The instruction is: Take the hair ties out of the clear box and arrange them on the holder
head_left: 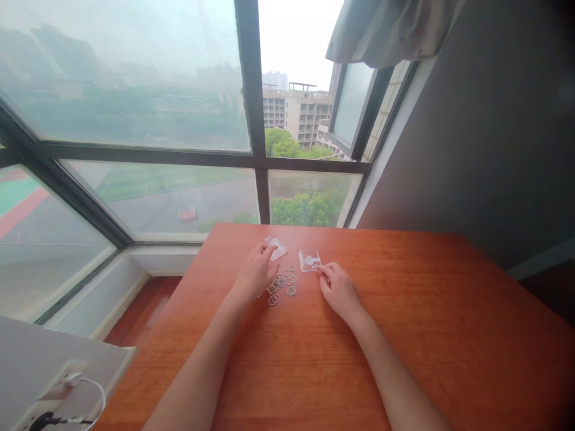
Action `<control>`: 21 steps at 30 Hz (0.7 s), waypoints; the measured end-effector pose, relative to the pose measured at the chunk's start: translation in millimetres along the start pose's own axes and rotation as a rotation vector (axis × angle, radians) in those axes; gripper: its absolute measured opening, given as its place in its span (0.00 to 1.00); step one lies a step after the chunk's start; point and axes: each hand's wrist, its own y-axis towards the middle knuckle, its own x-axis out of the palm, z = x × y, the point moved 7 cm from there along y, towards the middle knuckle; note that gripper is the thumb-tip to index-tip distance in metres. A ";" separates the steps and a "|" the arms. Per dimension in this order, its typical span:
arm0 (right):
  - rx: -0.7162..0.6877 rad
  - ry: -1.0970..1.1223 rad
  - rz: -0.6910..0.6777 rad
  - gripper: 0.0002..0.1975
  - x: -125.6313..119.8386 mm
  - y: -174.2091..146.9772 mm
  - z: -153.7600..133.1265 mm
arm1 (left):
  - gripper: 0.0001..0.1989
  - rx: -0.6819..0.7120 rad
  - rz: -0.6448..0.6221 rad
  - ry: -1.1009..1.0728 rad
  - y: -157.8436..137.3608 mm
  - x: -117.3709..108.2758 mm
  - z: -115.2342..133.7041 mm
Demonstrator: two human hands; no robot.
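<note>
Your 2 forearms [197, 365] are spanning the reddish wooden table [296, 371]. Small rings [281, 281] are lying loosely, some overlapping, between your left hand [256, 269] and right hand [340, 291]. The right is resting its fingertips at the near right corner of a clear packet [309, 261]; I cannot tell whether they are pinching it. The left is holding its thumb and fingers spread, the fingers overlapping a crumpled clear bag [279, 248]. Beyond, trees [303, 206] and buildings [309, 111] are showing through a dark-framed window [257, 81].
</note>
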 end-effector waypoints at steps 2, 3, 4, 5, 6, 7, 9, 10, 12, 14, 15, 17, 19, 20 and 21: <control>-0.006 -0.051 -0.007 0.18 -0.6 -1.7 -4.9 | 0.22 0.015 -0.016 0.073 0.2 5.8 -2.9; -0.009 -0.073 -0.015 0.18 -0.6 -2.4 -7.4 | 0.22 0.023 -0.036 0.103 0.0 9.2 -4.4; -0.013 -0.092 -0.025 0.18 -0.5 -3.1 -9.7 | 0.22 0.030 -0.056 0.124 -0.2 12.0 -6.0; -0.017 -0.107 -0.033 0.18 -0.4 -3.6 -11.8 | 0.20 0.037 -0.071 0.133 -0.5 13.7 -7.5; -0.020 -0.118 -0.041 0.17 -0.2 -4.1 -13.7 | 0.19 0.044 -0.079 0.129 -0.6 14.2 -8.8; -0.024 -0.123 -0.046 0.17 0.0 -4.5 -15.4 | 0.17 0.049 -0.082 0.114 -0.6 13.6 -10.0; -0.039 -0.122 -0.054 0.17 0.8 -5.3 -18.4 | 0.14 0.060 -0.081 0.067 -0.6 9.9 -11.5; -0.049 -0.117 -0.054 0.17 1.2 -5.7 -19.8 | 0.13 0.068 -0.085 0.044 -0.8 7.8 -11.5; -0.070 -0.102 -0.052 0.17 1.8 -6.3 -21.9 | 0.12 0.086 -0.108 0.005 -1.6 4.0 -10.1; -0.089 -0.080 -0.046 0.17 2.1 -6.5 -23.1 | 0.11 0.101 -0.140 -0.022 -2.8 1.4 -7.6; -0.096 -0.064 -0.044 0.16 2.4 -6.5 -23.4 | 0.11 0.112 -0.149 -0.031 -3.4 0.1 -5.8; -0.111 -0.020 -0.047 0.15 3.4 -6.0 -23.6 | 0.11 0.142 -0.153 -0.048 -4.3 -2.5 -1.5; -0.125 0.025 -0.057 0.13 5.1 -5.3 -24.0 | 0.10 0.167 -0.152 -0.065 -4.6 -4.4 2.0; -0.132 0.043 -0.061 0.13 5.8 -5.1 -24.4 | 0.10 0.171 -0.153 -0.073 -4.5 -4.9 2.8; -0.141 0.056 -0.064 0.12 6.4 -4.9 -25.1 | 0.10 0.170 -0.156 -0.081 -4.3 -5.1 2.9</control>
